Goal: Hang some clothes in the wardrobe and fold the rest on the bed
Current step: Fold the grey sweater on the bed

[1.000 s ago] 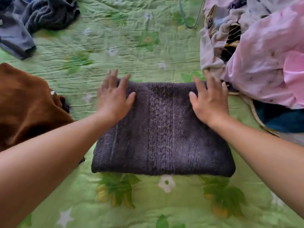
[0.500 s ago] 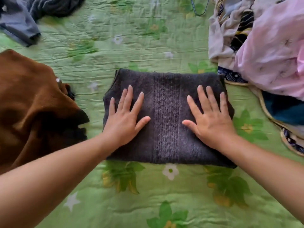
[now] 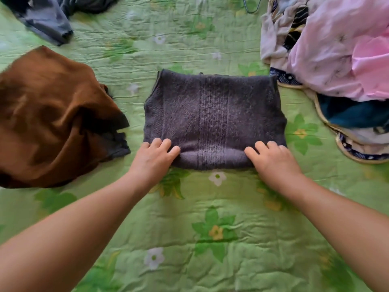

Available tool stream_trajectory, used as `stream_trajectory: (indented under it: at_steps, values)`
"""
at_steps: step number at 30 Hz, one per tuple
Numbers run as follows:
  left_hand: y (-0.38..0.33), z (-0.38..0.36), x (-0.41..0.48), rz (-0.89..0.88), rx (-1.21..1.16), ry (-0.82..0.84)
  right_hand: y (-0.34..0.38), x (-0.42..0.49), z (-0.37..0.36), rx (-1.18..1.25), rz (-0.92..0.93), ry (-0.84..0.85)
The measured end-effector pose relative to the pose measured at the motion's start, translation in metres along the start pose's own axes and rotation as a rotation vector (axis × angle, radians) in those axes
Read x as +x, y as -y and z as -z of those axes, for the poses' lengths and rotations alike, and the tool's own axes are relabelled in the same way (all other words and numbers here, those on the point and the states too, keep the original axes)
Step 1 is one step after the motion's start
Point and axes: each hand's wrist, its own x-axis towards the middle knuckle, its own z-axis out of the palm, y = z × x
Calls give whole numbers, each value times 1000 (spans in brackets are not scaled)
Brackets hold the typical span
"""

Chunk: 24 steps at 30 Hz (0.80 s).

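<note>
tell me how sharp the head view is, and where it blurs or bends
head view: soft, even daylight, no glare, only faint shadows; the folded grey knit and the left hand and right hand at its near edge are sharp; the grey garment top left and the green bedspread bottom right smear with blur; the wide angle stretches the forearms toward the lower corners.

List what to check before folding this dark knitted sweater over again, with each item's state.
1. Left hand grips the grey knitted sweater at its near edge: ok.
2. Right hand grips the same edge: ok.
3. Sweater lies flat on the bedspread: ok.
4. Brown garment apart from the sweater: ok.
5. Pink clothes pile apart from its far right corner: cannot tell.
</note>
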Motion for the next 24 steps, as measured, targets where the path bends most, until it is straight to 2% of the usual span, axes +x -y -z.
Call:
stream_trajectory:
  at_steps: [3, 8, 13, 16, 20, 24]
  values:
    - [-6, 7, -30, -12, 4, 36, 10, -29, 13, -1, 20, 34]
    - [-41, 0, -123, -59, -127, 142, 44, -113, 7, 49, 66, 112]
    - [-88, -14, -222, -94, -201, 248, 83, -205, -4, 112, 125, 79]
    - [-103, -20, -263, -131, -205, 285, 100, -248, -11, 143, 175, 186]
    - [-105, -25, -280, -122, -269, 181, 108, -262, -16, 162, 158, 284]
    - [-110, -29, -241, -25, -353, -60, 118, -224, -15, 272, 100, 47]
